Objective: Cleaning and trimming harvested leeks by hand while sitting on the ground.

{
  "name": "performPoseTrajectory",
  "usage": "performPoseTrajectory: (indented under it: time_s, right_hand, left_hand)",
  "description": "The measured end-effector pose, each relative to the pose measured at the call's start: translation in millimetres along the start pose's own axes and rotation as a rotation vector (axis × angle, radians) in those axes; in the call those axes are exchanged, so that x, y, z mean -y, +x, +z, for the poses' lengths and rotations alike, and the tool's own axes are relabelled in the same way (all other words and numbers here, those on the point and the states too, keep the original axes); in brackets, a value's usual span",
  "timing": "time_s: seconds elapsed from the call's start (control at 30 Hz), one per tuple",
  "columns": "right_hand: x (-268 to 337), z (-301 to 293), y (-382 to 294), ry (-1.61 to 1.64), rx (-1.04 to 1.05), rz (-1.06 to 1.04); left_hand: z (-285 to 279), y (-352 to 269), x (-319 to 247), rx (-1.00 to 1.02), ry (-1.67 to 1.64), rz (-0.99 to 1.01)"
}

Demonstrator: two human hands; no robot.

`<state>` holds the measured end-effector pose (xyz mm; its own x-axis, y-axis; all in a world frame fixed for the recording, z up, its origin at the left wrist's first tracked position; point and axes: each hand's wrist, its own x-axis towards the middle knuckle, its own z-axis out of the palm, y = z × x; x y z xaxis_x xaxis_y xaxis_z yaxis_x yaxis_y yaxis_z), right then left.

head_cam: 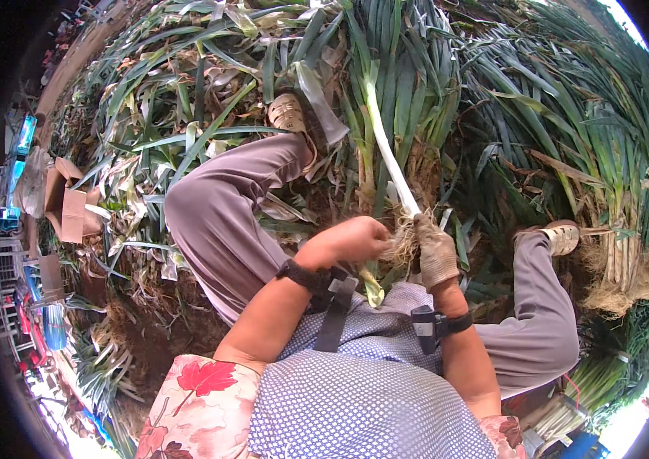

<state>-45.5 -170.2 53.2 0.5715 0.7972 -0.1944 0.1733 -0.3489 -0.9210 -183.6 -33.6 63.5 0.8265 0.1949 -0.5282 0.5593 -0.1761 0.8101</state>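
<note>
My right hand point(436, 252), in a knitted work glove, grips a leek point(385, 140) low on its white shank, just above the roots. The shank slants up and away from me, and its green top merges with the leaves behind. Beside the glove, my bare left hand point(353, 241) is at the stringy roots point(402, 238). Motion blurs its curled fingers, so whether they pinch anything is unclear. A pale green piece of leaf point(373, 290) lies below the hands, by my lap. Just beyond them stands a bunch of leeks with roots towards me point(416, 155).
Stripped leaves point(187, 109) cover the ground on the left. An opened cardboard box point(69, 201) sits at far left, near a metal cart point(6, 269). More leeks point(623, 229) are heaped on the right, roots towards me. My legs point(227, 195) spread to both sides.
</note>
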Motion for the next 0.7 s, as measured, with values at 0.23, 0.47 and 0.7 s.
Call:
performPoseTrajectory:
  time_s: [0.23, 0.47, 0.7]
  right_hand:
    - [16, 1, -3, -0.059, 0.044, -0.008]
    - [9, 27, -6, -0.346, 0.046, 0.092]
    - [13, 30, -9, -0.624, 0.001, 0.104]
  left_hand:
    - [-3, 20, 23, -0.38, -0.269, -0.118]
    - [14, 50, 26, -0.419, -1.183, -0.055]
    - [17, 50, 26, -0.539, -0.921, -0.094]
